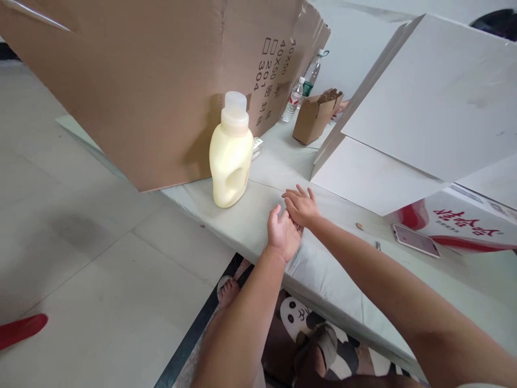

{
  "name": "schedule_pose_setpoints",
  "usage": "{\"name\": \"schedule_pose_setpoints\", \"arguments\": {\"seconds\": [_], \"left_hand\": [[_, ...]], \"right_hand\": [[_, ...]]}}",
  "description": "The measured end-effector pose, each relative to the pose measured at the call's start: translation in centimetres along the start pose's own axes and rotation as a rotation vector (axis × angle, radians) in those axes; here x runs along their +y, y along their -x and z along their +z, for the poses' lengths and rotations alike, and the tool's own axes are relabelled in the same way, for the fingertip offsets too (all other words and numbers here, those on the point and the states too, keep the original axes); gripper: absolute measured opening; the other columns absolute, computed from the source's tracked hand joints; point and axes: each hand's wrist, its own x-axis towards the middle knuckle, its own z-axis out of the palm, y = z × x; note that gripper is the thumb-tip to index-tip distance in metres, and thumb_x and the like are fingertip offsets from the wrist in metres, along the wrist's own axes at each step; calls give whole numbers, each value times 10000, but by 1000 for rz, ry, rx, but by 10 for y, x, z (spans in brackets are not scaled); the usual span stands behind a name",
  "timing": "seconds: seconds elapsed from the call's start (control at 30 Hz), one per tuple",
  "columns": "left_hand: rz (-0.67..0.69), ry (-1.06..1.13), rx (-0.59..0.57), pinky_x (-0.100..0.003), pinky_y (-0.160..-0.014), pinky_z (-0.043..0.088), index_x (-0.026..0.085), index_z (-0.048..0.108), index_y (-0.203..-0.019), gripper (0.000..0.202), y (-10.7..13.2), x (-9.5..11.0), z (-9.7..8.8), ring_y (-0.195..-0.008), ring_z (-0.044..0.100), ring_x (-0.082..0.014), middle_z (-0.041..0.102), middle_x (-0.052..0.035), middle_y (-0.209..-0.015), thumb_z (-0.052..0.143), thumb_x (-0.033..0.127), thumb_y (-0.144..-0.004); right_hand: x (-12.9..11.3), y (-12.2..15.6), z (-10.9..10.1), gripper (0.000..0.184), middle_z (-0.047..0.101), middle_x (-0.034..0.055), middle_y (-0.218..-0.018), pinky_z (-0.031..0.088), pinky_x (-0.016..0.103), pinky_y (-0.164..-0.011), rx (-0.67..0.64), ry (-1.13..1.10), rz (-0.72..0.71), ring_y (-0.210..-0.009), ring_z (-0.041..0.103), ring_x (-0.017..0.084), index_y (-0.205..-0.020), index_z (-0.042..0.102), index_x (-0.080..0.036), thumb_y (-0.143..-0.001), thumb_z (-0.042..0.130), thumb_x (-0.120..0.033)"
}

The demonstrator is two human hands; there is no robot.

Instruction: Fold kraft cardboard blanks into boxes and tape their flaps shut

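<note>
My left hand (283, 236) is turned palm up over the cloth-covered table (331, 269), thumb stretched out, its fingertips partly hidden by the other hand. Across those fingers lies my right hand (302, 207), palm down with its fingers spread. The two hands touch, and no object shows in either. Left of them a pale yellow detergent bottle (230, 153) with a clear cap stands upright near the table's front edge. Behind this bottle, a small white item (257, 146) is partly covered from view.
A large cardboard box (161, 97) rises at the left, a big white box (420, 102) at the right. Between them are an open small carton (313, 118), two water bottles (294, 99) and part of another person's hand (341, 106). A phone (416, 240) lies by a red-and-white box (468, 218).
</note>
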Motion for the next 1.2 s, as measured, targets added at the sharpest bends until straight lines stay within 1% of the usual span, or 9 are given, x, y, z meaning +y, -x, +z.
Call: {"name": "schedule_pose_setpoints", "arguments": {"seconds": [0.17,0.33,0.6,0.77,0.83,0.9,1.0,1.1,1.2], "left_hand": [[-7,59,226,-227,-807,526,166,694,-977,364,-3,2,3,-983,675,-159,686,-115,-1106,417,396,-920],[14,4,477,-222,-542,413,156,575,-715,188,-4,11,0,-588,548,-111,566,-37,-714,480,267,-833],[59,37,481,-209,-471,268,177,465,-632,141,-11,29,-8,-445,382,-77,401,36,-576,488,238,-756],[61,73,491,-210,-471,272,180,459,-638,132,-17,38,-12,-440,367,-77,392,39,-572,491,241,-750],[63,82,493,-211,-469,271,180,460,-639,133,-20,40,-12,-442,366,-79,392,37,-570,489,242,-753],[75,88,489,-211,-472,274,178,462,-639,138,-23,42,-13,-446,370,-79,391,36,-572,488,244,-757],[79,92,487,-211,-474,272,177,463,-638,141,-24,42,-13,-447,368,-78,387,37,-573,486,246,-758],[69,88,481,-211,-477,268,176,463,-632,159,-23,40,-11,-446,366,-76,383,39,-573,477,245,-774],[104,64,485,-215,-485,269,176,468,-631,198,-20,39,-11,-451,370,-76,389,40,-579,465,257,-812]], "right_hand": [[8,-19,2,428,520,21,-1540,88,552,-1275,-9,81,-16,-1556,237,285,-1329,619,-230,-993,363,-296],[20,-50,-13,417,541,59,-1516,74,524,-1277,16,152,-33,-1541,269,288,-1344,601,-194,-953,467,-252],[50,-106,-51,423,558,170,-1436,334,539,-1166,165,142,61,-1379,477,331,-1301,606,-161,-898,500,-238],[48,-127,-75,617,208,189,-1650,492,551,-993,328,59,131,-1340,497,376,-1453,433,-180,-852,546,-259],[42,-133,-82,722,159,181,-1663,512,571,-926,437,-10,160,-1245,564,371,-1517,323,-229,-839,567,-289],[38,-138,-87,789,191,190,-1647,511,598,-878,494,-55,194,-1136,613,376,-1539,279,-265,-819,597,-315],[35,-144,-90,870,361,233,-1542,502,620,-847,447,-50,244,-1057,632,395,-1545,292,-245,-760,663,-295],[35,-141,-91,637,540,216,-1348,504,583,-868,413,-23,277,-1058,627,375,-1389,513,-182,-769,643,-254],[36,-117,-94,279,638,152,-1144,514,492,-871,462,-26,167,-1010,634,302,-1073,660,-183,-824,537,-207]]}}
